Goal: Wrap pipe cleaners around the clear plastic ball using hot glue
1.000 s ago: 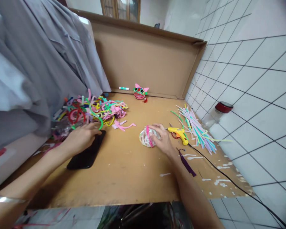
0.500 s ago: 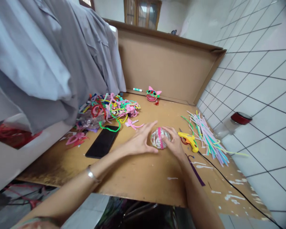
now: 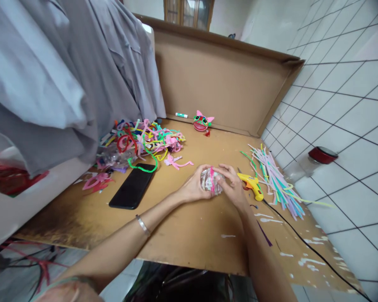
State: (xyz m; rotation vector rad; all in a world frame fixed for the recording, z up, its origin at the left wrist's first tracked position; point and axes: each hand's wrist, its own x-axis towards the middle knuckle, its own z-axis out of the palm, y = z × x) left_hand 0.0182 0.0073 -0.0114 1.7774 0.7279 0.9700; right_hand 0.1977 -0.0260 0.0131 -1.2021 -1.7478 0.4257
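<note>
Cupping hands (image 3: 214, 186) hide most of the wrapped ball (image 3: 210, 181).

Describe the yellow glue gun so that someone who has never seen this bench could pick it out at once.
Start at the cardboard work surface beside the white tiled wall. Just to the right of the right hand, which with the left hand cups a small wrapped ball, lies the glue gun, in front of the pastel pipe cleaner bundle. It is the only solid yellow tool there, with a black cord trailing from it.

Bare forearms, sleeveless to the elbow, a thin silver bangle (image 3: 143, 225) on the left wrist.
</note>
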